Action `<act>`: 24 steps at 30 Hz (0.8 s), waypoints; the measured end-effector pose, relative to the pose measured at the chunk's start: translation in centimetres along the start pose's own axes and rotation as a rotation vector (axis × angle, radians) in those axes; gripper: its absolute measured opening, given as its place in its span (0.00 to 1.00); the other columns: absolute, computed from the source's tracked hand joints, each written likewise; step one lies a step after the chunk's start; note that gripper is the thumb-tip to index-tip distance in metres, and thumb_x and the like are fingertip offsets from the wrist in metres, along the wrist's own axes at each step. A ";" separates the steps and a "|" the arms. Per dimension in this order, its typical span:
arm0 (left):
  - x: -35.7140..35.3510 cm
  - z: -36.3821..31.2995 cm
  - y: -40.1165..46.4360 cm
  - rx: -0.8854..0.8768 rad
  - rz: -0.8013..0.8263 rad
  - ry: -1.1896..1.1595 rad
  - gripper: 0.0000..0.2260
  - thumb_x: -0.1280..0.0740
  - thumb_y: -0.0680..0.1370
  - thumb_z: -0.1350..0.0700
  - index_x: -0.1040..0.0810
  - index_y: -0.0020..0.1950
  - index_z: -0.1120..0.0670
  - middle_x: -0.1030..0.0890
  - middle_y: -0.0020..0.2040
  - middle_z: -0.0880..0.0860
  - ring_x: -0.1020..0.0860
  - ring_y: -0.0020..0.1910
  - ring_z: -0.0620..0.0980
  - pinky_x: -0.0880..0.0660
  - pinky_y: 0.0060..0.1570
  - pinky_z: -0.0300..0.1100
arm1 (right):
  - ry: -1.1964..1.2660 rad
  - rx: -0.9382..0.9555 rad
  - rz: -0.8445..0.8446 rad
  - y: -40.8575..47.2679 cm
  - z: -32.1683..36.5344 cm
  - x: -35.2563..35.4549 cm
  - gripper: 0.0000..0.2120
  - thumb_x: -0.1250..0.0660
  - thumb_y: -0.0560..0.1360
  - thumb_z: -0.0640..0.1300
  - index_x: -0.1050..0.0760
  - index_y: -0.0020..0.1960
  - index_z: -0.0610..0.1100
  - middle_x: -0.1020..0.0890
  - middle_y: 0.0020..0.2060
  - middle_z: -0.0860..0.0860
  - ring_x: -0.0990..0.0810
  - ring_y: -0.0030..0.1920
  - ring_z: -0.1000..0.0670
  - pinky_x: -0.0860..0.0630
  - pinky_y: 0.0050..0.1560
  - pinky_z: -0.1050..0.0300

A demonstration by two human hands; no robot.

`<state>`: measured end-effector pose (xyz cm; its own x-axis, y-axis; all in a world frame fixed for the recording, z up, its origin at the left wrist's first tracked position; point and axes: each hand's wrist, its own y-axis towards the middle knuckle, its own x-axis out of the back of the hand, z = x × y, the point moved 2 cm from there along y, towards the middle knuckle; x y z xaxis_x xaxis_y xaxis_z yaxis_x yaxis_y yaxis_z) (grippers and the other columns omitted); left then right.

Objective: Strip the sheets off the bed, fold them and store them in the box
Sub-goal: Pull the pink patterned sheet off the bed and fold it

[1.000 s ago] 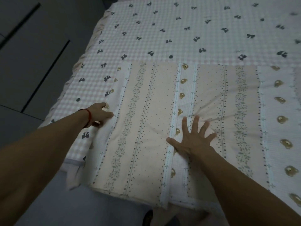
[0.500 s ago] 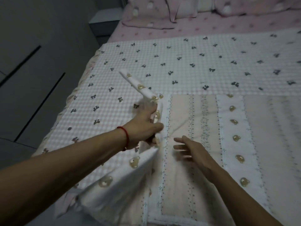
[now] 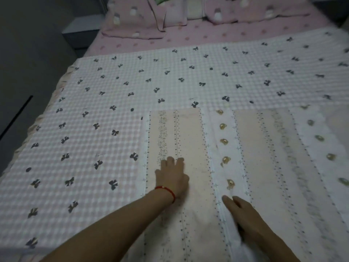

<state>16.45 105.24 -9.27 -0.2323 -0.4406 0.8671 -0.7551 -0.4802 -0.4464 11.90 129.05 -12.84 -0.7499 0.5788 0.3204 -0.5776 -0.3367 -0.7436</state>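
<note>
A striped peach-and-white sheet point(image 3: 264, 167) with small gold bears lies folded on the near right of the bed. Its left edge is a straight fold line. My left hand point(image 3: 172, 176), a red string at its wrist, rests palm down on the folded layer near that edge. My right hand point(image 3: 243, 212) lies flat on the white bear stripe, closer to me, fingers pointing away. Under the striped sheet spreads a white checked sheet point(image 3: 94, 148) printed with dark bows. No box is in view.
A pink sheet point(image 3: 188, 36) covers the head of the bed, with pink pillows point(image 3: 136, 19) on it. A grey bedside unit point(image 3: 81, 29) stands at the far left. Dark floor point(image 3: 28, 63) runs along the bed's left side.
My left hand carried the striped sheet's left edge over to the right and let it go. The sheet is now narrower, and both hands lie flat on it.
</note>
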 end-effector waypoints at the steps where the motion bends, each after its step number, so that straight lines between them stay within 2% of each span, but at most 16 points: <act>1: -0.1 1.5 0.3 0.018 -0.046 0.061 0.23 0.40 0.78 0.52 0.35 0.73 0.48 0.36 0.72 0.56 0.38 0.70 0.60 0.33 0.66 0.62 | -0.079 0.045 0.031 0.0 -0.5 -0.1 0.25 0.41 0.80 0.66 0.24 0.51 0.44 0.20 0.43 0.50 0.21 0.43 0.54 0.30 0.43 0.58; 3: -0.1 4.3 0.6 0.068 -0.052 0.075 0.21 0.41 0.77 0.52 0.36 0.71 0.45 0.40 0.74 0.55 0.41 0.71 0.60 0.33 0.65 0.64 | -0.141 0.120 0.091 -0.2 -1.5 -0.7 0.16 0.42 0.83 0.60 0.23 0.57 0.50 0.20 0.46 0.59 0.21 0.47 0.60 0.27 0.47 0.61; 5: -0.4 6.3 0.6 0.118 0.009 0.004 0.23 0.41 0.79 0.51 0.39 0.74 0.42 0.45 0.77 0.55 0.43 0.72 0.60 0.33 0.66 0.64 | -0.065 0.148 0.099 0.0 -3.1 -1.0 0.20 0.40 0.81 0.62 0.25 0.68 0.53 0.19 0.59 0.60 0.21 0.60 0.57 0.24 0.62 0.55; 7: -0.8 7.4 0.4 0.134 0.044 -0.045 0.25 0.41 0.80 0.48 0.42 0.78 0.41 0.49 0.80 0.54 0.45 0.75 0.61 0.33 0.67 0.63 | -0.059 0.158 0.168 -0.1 -4.1 -1.1 0.27 0.39 0.80 0.64 0.31 0.74 0.53 0.25 0.67 0.61 0.27 0.68 0.56 0.32 0.72 0.53; 8: -1.0 7.8 0.2 0.126 0.039 -0.045 0.26 0.41 0.81 0.48 0.43 0.78 0.40 0.50 0.81 0.54 0.46 0.76 0.60 0.33 0.68 0.62 | -0.054 0.148 0.236 -0.2 -4.4 -1.2 0.28 0.39 0.79 0.65 0.32 0.74 0.53 0.26 0.66 0.62 0.27 0.67 0.57 0.33 0.72 0.56; 10: -1.6 8.2 0.0 0.114 0.023 -0.018 0.27 0.42 0.81 0.47 0.45 0.79 0.38 0.52 0.82 0.53 0.47 0.77 0.59 0.31 0.67 0.62 | -0.089 0.111 0.323 0.0 -4.6 -1.5 0.40 0.39 0.68 0.77 0.30 0.72 0.54 0.24 0.64 0.63 0.26 0.65 0.59 0.32 0.68 0.60; 11: -1.8 8.4 -0.1 0.114 0.019 -0.006 0.27 0.42 0.81 0.46 0.46 0.79 0.37 0.53 0.82 0.51 0.49 0.78 0.59 0.31 0.67 0.63 | -0.111 0.120 0.326 0.1 -4.6 -1.7 0.46 0.41 0.62 0.82 0.29 0.71 0.55 0.23 0.64 0.62 0.25 0.64 0.59 0.30 0.67 0.60; 12: -2.2 8.5 0.1 0.116 0.016 -0.013 0.27 0.43 0.81 0.46 0.47 0.79 0.36 0.54 0.82 0.50 0.50 0.78 0.58 0.31 0.67 0.64 | -0.140 0.134 0.302 0.5 -4.3 -1.7 0.46 0.41 0.61 0.82 0.27 0.69 0.55 0.21 0.62 0.61 0.23 0.62 0.58 0.28 0.65 0.60; 13: -2.4 8.7 0.1 0.117 0.006 -0.027 0.27 0.43 0.82 0.45 0.47 0.79 0.36 0.55 0.82 0.50 0.51 0.79 0.58 0.32 0.67 0.64 | -0.143 0.131 0.251 0.7 -3.5 -1.4 0.39 0.39 0.66 0.79 0.23 0.65 0.54 0.18 0.58 0.59 0.20 0.58 0.57 0.24 0.60 0.59; 15: -2.6 8.9 0.2 0.108 -0.025 -0.052 0.27 0.43 0.82 0.45 0.47 0.79 0.36 0.55 0.82 0.50 0.51 0.78 0.57 0.31 0.66 0.63 | -0.018 0.095 0.079 2.2 -1.1 -0.7 0.21 0.34 0.76 0.66 0.19 0.57 0.50 0.13 0.46 0.55 0.14 0.46 0.53 0.17 0.47 0.54; 16: -2.8 9.0 0.3 0.108 -0.043 -0.065 0.27 0.42 0.82 0.45 0.47 0.79 0.36 0.55 0.82 0.50 0.51 0.78 0.57 0.30 0.65 0.64 | 0.052 0.106 0.021 3.0 0.6 -0.3 0.17 0.33 0.77 0.61 0.19 0.53 0.48 0.13 0.41 0.53 0.13 0.42 0.49 0.16 0.44 0.51; 18: -2.9 8.9 0.9 0.116 -0.075 -0.093 0.27 0.42 0.81 0.45 0.47 0.79 0.36 0.55 0.82 0.51 0.50 0.77 0.58 0.30 0.64 0.65 | 0.100 0.145 -0.066 5.2 4.3 0.7 0.16 0.33 0.78 0.60 0.21 0.48 0.46 0.15 0.37 0.49 0.14 0.38 0.43 0.16 0.40 0.49; 21: -2.1 8.5 2.2 0.158 -0.131 -0.114 0.29 0.41 0.81 0.44 0.49 0.79 0.36 0.55 0.81 0.52 0.48 0.76 0.61 0.33 0.65 0.68 | 0.134 0.182 -0.171 9.1 9.4 1.7 0.16 0.33 0.76 0.60 0.24 0.49 0.48 0.16 0.41 0.48 0.15 0.39 0.46 0.19 0.36 0.52; 24: 0.1 8.8 6.5 0.261 -0.251 -0.276 0.31 0.39 0.80 0.45 0.49 0.81 0.42 0.47 0.80 0.57 0.45 0.77 0.63 0.38 0.70 0.66 | 0.284 0.179 -0.183 13.8 13.9 2.5 0.18 0.31 0.74 0.61 0.22 0.52 0.47 0.15 0.43 0.46 0.15 0.42 0.45 0.17 0.43 0.48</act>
<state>16.93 95.40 -13.98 0.1372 -0.4546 0.8801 -0.5793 -0.7575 -0.3010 -2.45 115.57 -14.12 -0.5243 0.8158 0.2440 -0.7596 -0.3186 -0.5670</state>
